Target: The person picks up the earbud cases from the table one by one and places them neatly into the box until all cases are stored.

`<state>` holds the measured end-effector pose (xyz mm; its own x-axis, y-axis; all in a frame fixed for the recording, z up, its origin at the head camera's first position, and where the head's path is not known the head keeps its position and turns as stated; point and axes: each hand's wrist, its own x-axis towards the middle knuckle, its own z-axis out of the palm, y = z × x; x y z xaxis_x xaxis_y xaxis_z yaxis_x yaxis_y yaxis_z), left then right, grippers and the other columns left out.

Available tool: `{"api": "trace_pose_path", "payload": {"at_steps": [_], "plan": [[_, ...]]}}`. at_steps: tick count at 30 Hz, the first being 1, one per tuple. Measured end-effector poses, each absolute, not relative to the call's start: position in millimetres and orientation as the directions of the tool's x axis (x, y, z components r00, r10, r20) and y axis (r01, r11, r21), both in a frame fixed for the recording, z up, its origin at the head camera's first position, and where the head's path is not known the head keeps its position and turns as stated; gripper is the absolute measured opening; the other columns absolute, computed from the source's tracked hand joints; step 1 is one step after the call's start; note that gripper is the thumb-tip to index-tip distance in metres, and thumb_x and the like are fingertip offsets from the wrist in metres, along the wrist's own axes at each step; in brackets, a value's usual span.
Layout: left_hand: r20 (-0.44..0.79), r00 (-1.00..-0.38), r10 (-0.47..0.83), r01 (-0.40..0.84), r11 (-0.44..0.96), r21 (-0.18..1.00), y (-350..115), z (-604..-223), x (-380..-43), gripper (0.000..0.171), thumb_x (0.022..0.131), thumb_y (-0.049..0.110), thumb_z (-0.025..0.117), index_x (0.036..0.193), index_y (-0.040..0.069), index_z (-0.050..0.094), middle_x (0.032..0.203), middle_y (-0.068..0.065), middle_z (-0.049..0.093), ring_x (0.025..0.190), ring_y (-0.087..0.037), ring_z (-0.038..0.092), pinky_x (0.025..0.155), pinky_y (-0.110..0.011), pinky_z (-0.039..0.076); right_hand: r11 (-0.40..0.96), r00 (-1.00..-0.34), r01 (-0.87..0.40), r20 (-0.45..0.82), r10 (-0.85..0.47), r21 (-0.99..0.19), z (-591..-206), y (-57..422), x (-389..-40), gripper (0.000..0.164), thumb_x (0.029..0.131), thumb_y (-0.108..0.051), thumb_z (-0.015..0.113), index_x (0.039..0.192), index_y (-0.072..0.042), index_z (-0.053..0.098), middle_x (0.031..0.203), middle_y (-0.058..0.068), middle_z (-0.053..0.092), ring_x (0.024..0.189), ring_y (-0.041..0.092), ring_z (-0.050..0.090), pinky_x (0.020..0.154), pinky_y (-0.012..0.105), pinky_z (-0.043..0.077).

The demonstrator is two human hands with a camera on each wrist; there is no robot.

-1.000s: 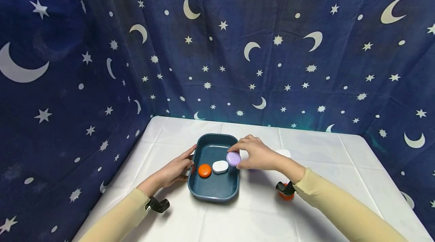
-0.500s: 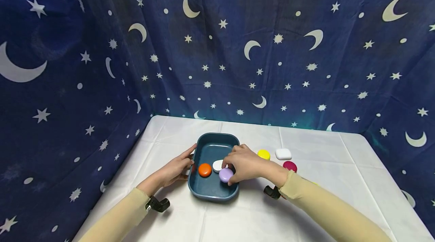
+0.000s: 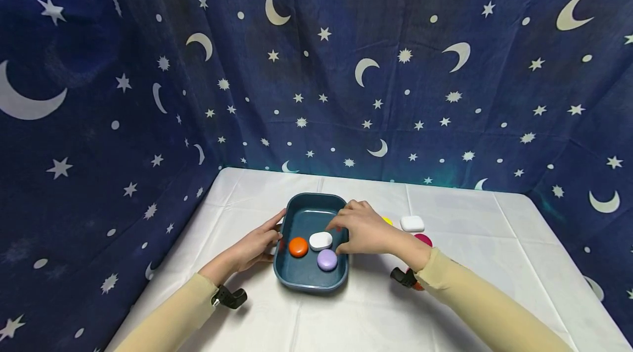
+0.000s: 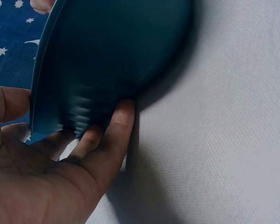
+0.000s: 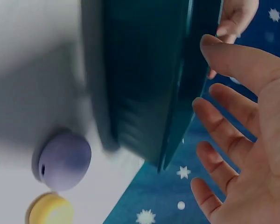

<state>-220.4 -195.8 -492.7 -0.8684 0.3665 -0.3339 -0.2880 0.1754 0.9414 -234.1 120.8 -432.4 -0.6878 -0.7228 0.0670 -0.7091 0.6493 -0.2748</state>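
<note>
My left hand is at the left side of a dark teal rectangular tray, its fingers against the outer wall and a fingertip at the rim in the left wrist view. In the tray lie a round orange piece, a white oblong piece and a round lavender piece, all smooth and rounded. My right hand hovers over the tray's right rim, thumb and fingers apart with nothing between them. Its thumb is close to the lavender piece.
On the white-covered table, right of the tray, are a white piece, a yellow one and a crimson one, partly behind my right arm. A purple piece with a small dark slot shows in the right wrist view.
My right hand carried the lavender piece in over the tray's right rim, set it down below the white piece, let go and drew back slightly. The left hand stayed in place.
</note>
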Motion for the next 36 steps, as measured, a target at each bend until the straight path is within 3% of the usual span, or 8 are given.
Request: {"api": "trace_pose_path", "payload": {"at_steps": [7, 13, 22, 29, 36], "plan": [[-0.329, -0.869, 0.371, -0.282, 0.176, 0.943, -195.7, -492.3, -220.3, 0.072, 0.099, 0.015, 0.048, 0.164, 0.036, 0.024, 0.167, -0.019, 0.021, 0.13, -0.04, 0.044, 0.082, -0.046, 0.052, 0.661, -0.715, -0.688, 0.119, -0.689, -0.3, -423.5, 138.9, -234.2, 0.045, 0.077, -0.041, 0.087, 0.12, -0.034, 0.074, 0.101, -0.015, 0.066, 0.108, 0.013, 0.046, 0.093, 0.043, 0.035], [-0.328, -0.87, 0.369, -0.282, 0.175, 0.943, -195.5, -492.3, -221.0, 0.072, 0.1, 0.014, 0.047, 0.164, 0.036, 0.024, 0.167, -0.019, 0.021, 0.128, -0.039, 0.044, 0.08, -0.046, 0.051, 0.679, -0.744, -0.659, 0.15, -0.651, -0.323, -417.3, 154.3, -234.4, 0.045, 0.078, -0.04, 0.087, 0.12, -0.036, 0.073, 0.1, -0.023, 0.061, 0.112, 0.013, 0.047, 0.097, 0.046, 0.035], [-0.326, -0.869, 0.372, -0.28, 0.173, 0.944, -195.0, -494.2, -221.0, 0.072, 0.099, 0.014, 0.048, 0.164, 0.035, 0.024, 0.166, -0.019, 0.023, 0.131, -0.039, 0.043, 0.082, -0.048, 0.052, 0.745, -0.847, -0.521, 0.144, -0.511, -0.417, -406.1, 198.2, -234.6, 0.05, 0.079, -0.035, 0.087, 0.126, -0.031, 0.073, 0.105, -0.017, 0.065, 0.118, 0.021, 0.046, 0.1, 0.052, 0.034], [-0.319, -0.873, 0.368, -0.272, 0.174, 0.946, -195.2, -494.7, -220.0, 0.072, 0.099, 0.015, 0.048, 0.164, 0.036, 0.025, 0.165, -0.018, 0.025, 0.13, -0.037, 0.044, 0.081, -0.047, 0.052, 0.784, -0.887, -0.457, 0.15, -0.436, -0.42, -409.1, 242.4, -231.4, 0.051, 0.08, -0.034, 0.087, 0.129, -0.029, 0.071, 0.104, -0.013, 0.063, 0.12, 0.022, 0.044, 0.1, 0.052, 0.031], [-0.327, -0.871, 0.368, -0.279, 0.178, 0.944, -195.0, -495.1, -220.4, 0.072, 0.099, 0.015, 0.048, 0.163, 0.037, 0.025, 0.166, -0.017, 0.025, 0.129, -0.037, 0.044, 0.079, -0.045, 0.051, 0.831, -0.931, -0.359, 0.107, -0.348, -0.425, -410.2, 283.7, -216.5, 0.056, 0.081, -0.036, 0.086, 0.132, -0.022, 0.07, 0.115, -0.003, 0.066, 0.124, 0.031, 0.041, 0.099, 0.061, 0.034]]}}
